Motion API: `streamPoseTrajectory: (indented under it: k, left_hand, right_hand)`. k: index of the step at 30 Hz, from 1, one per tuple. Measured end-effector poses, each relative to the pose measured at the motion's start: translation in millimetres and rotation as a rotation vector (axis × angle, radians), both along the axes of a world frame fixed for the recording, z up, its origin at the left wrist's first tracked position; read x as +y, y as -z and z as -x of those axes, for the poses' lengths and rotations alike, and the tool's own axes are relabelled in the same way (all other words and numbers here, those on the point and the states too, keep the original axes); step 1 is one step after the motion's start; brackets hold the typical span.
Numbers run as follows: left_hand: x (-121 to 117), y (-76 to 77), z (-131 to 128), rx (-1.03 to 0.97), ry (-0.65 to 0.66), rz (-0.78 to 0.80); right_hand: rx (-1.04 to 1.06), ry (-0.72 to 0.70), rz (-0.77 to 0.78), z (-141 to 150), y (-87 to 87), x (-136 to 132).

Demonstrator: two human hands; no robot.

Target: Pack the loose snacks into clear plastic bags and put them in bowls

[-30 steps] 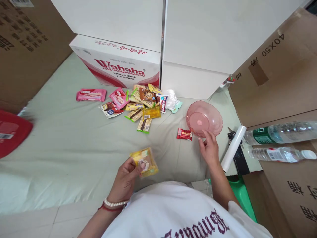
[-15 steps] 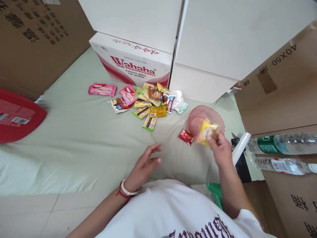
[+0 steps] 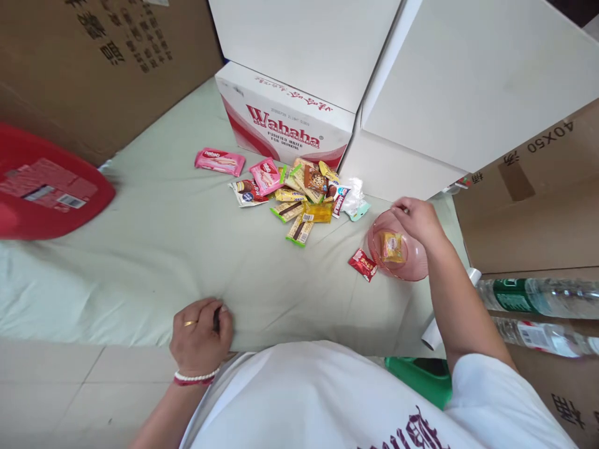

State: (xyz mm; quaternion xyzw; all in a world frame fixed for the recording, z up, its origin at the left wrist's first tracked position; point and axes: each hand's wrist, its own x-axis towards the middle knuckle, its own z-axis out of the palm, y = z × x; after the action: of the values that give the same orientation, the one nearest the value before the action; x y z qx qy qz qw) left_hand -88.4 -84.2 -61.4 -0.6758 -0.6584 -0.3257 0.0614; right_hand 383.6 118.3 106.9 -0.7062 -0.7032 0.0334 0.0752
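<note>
Right hand pinches the pink bowl's far rim; left hand, curled closed by the near edge, has open cloth ahead, toward snack packets.

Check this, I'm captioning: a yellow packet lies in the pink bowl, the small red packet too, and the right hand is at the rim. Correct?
Not quite: in the head view the small red packet lies outside the pink bowl, beside it on the cloth. The yellow packet is inside, and the right hand is at the rim.
</note>
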Motion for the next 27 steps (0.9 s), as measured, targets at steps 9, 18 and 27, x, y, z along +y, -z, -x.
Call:
streamPoseTrajectory:
  k: [9,18,27]
  left_hand:
    - [4,-3.4,-3,0.08,0.001,-0.08]
    - [1,-6.4,2,-0.032,0.057,-0.041]
    - [16,-57.4,-49,-1.055,0.375,0.61]
  right_hand:
    - [-0.141,-0.039,0.013,88,36.5,100]
    - [0.969,0.167,-0.195,82,11.5,-47]
    - [1.782,0.366,0.385,194,86.3,-184]
